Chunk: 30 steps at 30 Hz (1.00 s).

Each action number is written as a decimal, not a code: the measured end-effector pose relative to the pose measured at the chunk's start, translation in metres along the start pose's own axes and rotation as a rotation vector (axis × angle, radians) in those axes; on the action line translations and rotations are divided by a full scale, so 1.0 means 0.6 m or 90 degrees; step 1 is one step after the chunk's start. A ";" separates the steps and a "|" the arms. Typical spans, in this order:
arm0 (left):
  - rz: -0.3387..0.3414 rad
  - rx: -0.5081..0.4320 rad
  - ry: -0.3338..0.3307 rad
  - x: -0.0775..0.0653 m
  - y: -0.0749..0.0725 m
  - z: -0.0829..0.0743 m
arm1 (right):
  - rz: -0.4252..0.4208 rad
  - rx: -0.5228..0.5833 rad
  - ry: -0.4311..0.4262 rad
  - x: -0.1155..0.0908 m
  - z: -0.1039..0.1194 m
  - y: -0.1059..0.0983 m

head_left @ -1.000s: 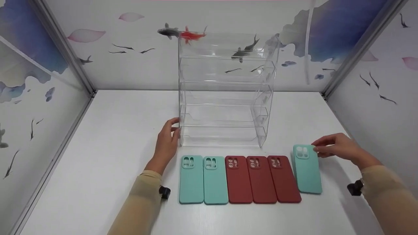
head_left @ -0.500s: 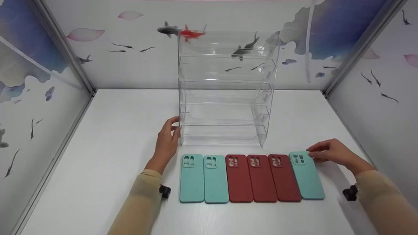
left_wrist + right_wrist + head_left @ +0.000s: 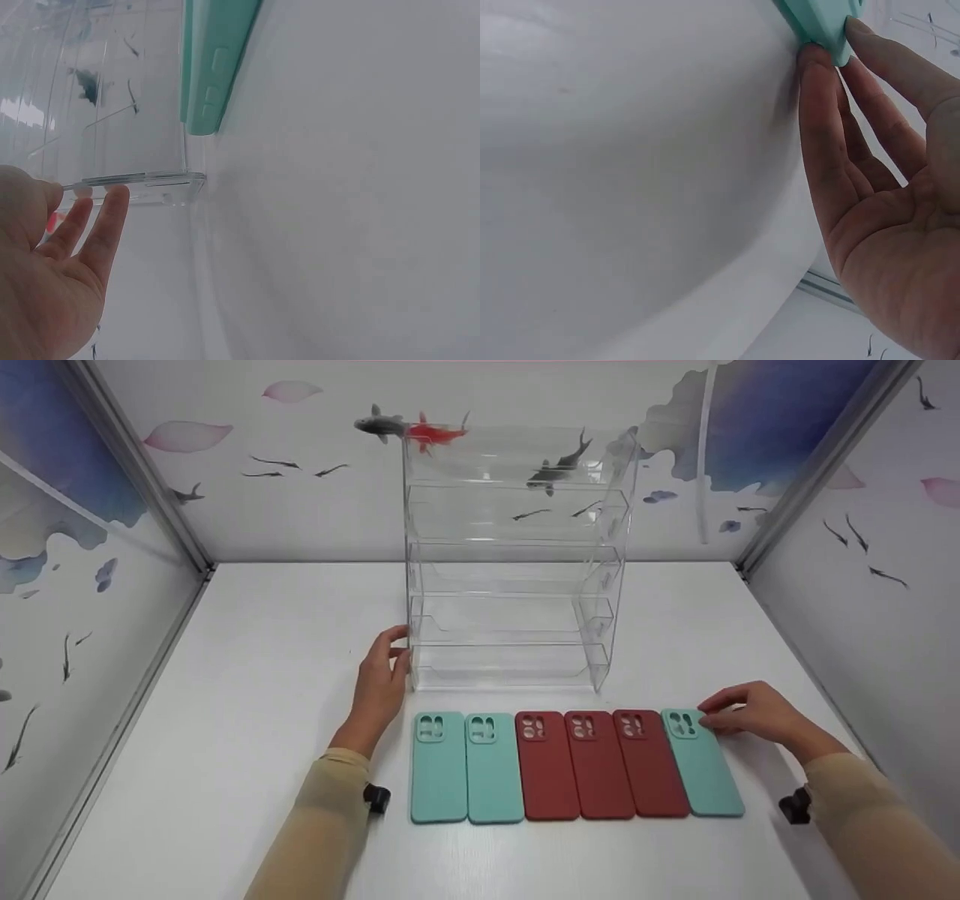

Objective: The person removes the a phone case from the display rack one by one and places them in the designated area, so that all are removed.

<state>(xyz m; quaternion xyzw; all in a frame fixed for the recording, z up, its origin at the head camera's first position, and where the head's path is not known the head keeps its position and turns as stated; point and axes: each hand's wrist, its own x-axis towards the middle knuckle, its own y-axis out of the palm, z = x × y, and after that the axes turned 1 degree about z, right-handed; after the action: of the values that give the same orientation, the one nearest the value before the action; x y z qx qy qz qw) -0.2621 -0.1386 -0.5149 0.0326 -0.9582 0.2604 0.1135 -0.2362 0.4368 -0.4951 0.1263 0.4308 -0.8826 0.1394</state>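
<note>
A row of phone cases lies on the table. Two teal cases [image 3: 439, 776] are at the left end, three red cases [image 3: 602, 776] in the middle, and one teal phone case [image 3: 709, 772] at the right end. My right hand [image 3: 754, 712] pinches this last case by its upper right corner; in the right wrist view the thumb and fingers meet at the teal corner [image 3: 825, 26]. My left hand [image 3: 381, 675] rests its fingertips against the left side of a clear tiered rack [image 3: 510, 656]. The left wrist view shows the fingers [image 3: 109, 225] touching the rack's side panel.
The transparent rack stands upright behind the cases, its stacked shelves open to the front. White table [image 3: 285, 622] surrounds it. Patterned panels [image 3: 300, 510] with printed fish close off the back and both sides. Small black cameras [image 3: 795, 805] are on both wrists.
My right hand has lowered the teal phone case, shifting it left until it lies flat beside the red ones. The left hand stays at the rack's side. The view has shifted slightly.
</note>
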 end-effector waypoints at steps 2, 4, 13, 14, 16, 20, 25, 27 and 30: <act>-0.002 -0.002 0.001 -0.001 -0.002 0.000 | -0.006 -0.003 0.001 0.001 0.002 0.002; -0.004 0.000 0.004 -0.002 -0.004 -0.001 | -0.010 -0.004 0.000 0.003 0.004 0.002; -0.004 -0.002 0.002 -0.002 -0.006 -0.001 | -0.058 -0.006 -0.009 0.000 0.026 0.014; -0.005 -0.002 0.001 -0.003 -0.006 -0.001 | -0.078 -0.006 -0.010 -0.001 0.030 0.018; -0.007 -0.001 -0.002 -0.005 -0.006 0.000 | -0.126 -0.021 -0.015 -0.003 0.041 0.028; -0.005 -0.001 -0.010 -0.011 -0.006 0.001 | -0.222 -0.088 -0.032 -0.012 0.078 0.055; -0.007 0.000 -0.011 -0.011 -0.008 -0.001 | -0.283 -0.142 -0.075 -0.025 0.143 0.095; -0.008 0.009 -0.014 -0.012 -0.009 -0.004 | -0.289 -0.141 -0.090 -0.029 0.170 0.112; -0.007 0.031 -0.026 -0.018 -0.007 -0.013 | -0.284 -0.140 -0.101 -0.036 0.208 0.134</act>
<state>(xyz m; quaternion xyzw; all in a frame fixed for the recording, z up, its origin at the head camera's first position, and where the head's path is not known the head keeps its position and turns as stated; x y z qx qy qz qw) -0.2495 -0.1380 -0.5089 0.0462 -0.9537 0.2819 0.0945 -0.2006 0.2929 -0.4716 -0.0572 0.5293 -0.8464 -0.0124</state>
